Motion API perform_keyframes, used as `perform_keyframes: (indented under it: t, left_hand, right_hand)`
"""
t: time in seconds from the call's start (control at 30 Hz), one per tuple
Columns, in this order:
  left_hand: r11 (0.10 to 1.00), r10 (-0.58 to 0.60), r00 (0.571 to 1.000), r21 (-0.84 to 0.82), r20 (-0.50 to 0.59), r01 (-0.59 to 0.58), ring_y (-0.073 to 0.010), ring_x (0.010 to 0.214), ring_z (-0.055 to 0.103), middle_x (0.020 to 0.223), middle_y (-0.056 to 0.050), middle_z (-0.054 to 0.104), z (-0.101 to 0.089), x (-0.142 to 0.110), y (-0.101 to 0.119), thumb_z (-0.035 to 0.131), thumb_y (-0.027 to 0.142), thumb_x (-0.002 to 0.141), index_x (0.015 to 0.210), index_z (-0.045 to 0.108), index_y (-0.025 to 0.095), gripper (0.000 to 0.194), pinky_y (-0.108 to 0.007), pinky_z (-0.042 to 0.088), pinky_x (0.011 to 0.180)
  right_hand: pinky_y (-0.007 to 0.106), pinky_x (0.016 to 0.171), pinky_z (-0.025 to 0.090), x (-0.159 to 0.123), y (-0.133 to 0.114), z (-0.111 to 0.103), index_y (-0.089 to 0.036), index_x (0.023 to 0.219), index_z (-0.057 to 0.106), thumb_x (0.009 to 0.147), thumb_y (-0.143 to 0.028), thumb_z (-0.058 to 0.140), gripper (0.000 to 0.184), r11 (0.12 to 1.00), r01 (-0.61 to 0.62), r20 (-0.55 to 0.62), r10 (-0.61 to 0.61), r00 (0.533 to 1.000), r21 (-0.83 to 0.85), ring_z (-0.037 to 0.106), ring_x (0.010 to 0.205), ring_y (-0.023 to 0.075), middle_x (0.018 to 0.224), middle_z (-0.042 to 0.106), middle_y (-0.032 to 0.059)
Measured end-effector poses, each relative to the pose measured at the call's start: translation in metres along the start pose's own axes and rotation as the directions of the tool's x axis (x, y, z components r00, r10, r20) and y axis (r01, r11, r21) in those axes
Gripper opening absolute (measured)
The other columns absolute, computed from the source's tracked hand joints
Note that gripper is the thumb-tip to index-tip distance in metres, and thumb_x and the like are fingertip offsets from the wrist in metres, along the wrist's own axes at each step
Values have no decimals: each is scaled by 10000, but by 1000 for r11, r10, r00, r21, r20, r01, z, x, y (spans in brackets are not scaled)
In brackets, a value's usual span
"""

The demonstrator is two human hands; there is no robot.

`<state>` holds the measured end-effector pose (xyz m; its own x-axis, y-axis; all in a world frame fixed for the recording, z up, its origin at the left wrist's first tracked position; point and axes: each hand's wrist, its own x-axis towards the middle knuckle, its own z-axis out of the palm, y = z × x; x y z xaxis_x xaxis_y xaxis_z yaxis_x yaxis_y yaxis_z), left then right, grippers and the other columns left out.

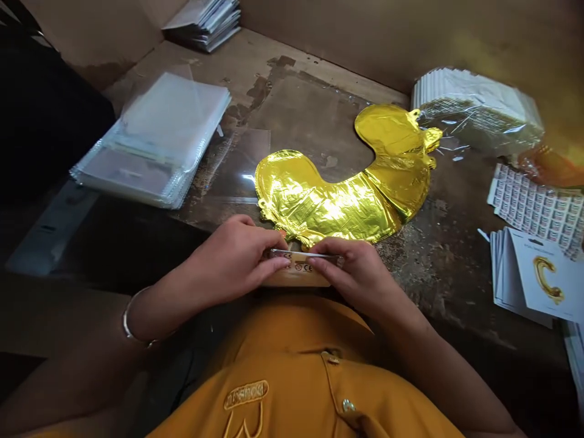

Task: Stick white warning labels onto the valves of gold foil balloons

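Observation:
Close to my body, at the table's front edge, both hands pinch a printed card (pixel 299 277) that bears a CE mark. My left hand (pixel 239 255) is closed on its left end, thumb on the near side. At the other end, my right hand (pixel 353 261) grips it the same way. The card is tilted so its thin top edge faces me, and the fingers hide part of it. Just beyond it lies a flat gold foil balloon (pixel 337 210), curved like a letter C, its lower edge right behind my fingertips.
Clear plastic bags (pixel 159 134) are stacked at left, near a loose clear sleeve (pixel 241 161). At right are a sticker sheet (pixel 538 204), folded cards (pixel 542 274) picturing a gold C, and a plastic-wrapped white stack (pixel 474 106). More packets (pixel 205 24) sit at the back left.

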<state>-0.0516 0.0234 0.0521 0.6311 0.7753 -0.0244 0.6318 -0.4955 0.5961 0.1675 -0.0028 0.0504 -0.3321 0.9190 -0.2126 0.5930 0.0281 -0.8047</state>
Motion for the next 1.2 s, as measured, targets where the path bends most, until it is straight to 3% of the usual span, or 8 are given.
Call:
perform_keyframes:
  t: [0.13, 0.3, 0.4, 0.53, 0.63, 0.77, 0.97, 1.2]
  left_hand:
    - [947, -188, 976, -241, 111, 210, -172, 696, 615, 741, 11, 703, -4, -8, -12, 645, 415, 785, 858, 722, 220, 222, -296, 457, 685]
    - [532, -357, 878, -703, 319, 472, -172, 755, 657, 839, -25, 731, 9, -10, -17, 730, 437, 698, 853, 716, 167, 312, -260, 516, 671]
    - [430, -404, 844, -742, 352, 515, -169, 722, 659, 840, -43, 735, 21, -12, -15, 722, 452, 707, 891, 717, 154, 350, -258, 525, 632]
    - [491, -415, 848, -704, 328, 513, -167, 708, 658, 819, -34, 739, 27, -16, -13, 703, 435, 729, 897, 728, 160, 323, -243, 518, 599]
    - [574, -388, 886, -684, 256, 449, -174, 772, 669, 834, -18, 745, 27, -17, -13, 679, 385, 762, 877, 737, 175, 246, -251, 528, 672]
    - [632, -330, 926, -685, 186, 363, -165, 824, 675, 860, 11, 752, 28, -19, -12, 654, 317, 795, 885, 742, 201, 172, -242, 525, 745]
    - [620, -308, 928, -695, 211, 364, -175, 860, 681, 920, 0, 757, 29, -19, -13, 644, 305, 806, 928, 737, 191, 192, -257, 531, 779]
    - [603, -332, 920, -704, 207, 376, -172, 858, 674, 889, 9, 753, 32, -18, -15, 658, 324, 800, 896, 736, 190, 183, -245, 518, 774]
  right_hand:
    - [220, 557, 381, 5, 9, -4, -155, 741, 649, 818, -341, 611, 205, 981, -103, 49, 97, 994, 166, 505, 614, 109, 662, 595, -4]
    - [236, 547, 385, 2, 13, -1, -150, 745, 646, 813, -386, 618, 246, 963, -165, 76, 152, 985, 214, 514, 613, 121, 671, 601, 7]
    - [254, 577, 416, -3, 13, 1, -173, 778, 652, 852, -353, 583, 206, 990, -126, 61, 122, 991, 69, 549, 647, 139, 702, 628, 11]
    - [340, 773, 467, -6, 1, 2, -216, 976, 657, 855, -281, 602, 147, 938, 137, -171, -200, 965, -319, 585, 874, 204, 927, 672, 53]
    - [365, 812, 468, -2, -10, 5, -211, 992, 663, 860, -269, 609, 154, 837, 290, -129, -387, 913, -464, 555, 913, 223, 940, 665, 76]
    - [325, 750, 476, 3, -12, 13, -191, 917, 687, 869, -247, 599, 115, 854, 306, -49, -359, 932, -421, 542, 843, 196, 869, 666, 58]
    - [298, 720, 468, 2, -5, 20, -195, 843, 677, 878, -229, 590, 99, 857, 313, -106, -385, 917, -409, 543, 785, 164, 814, 673, 31]
    - [336, 709, 442, -2, 8, 25, -161, 947, 627, 876, -149, 543, 111, 511, 513, 75, -654, 753, -689, 526, 789, 182, 884, 675, 69]
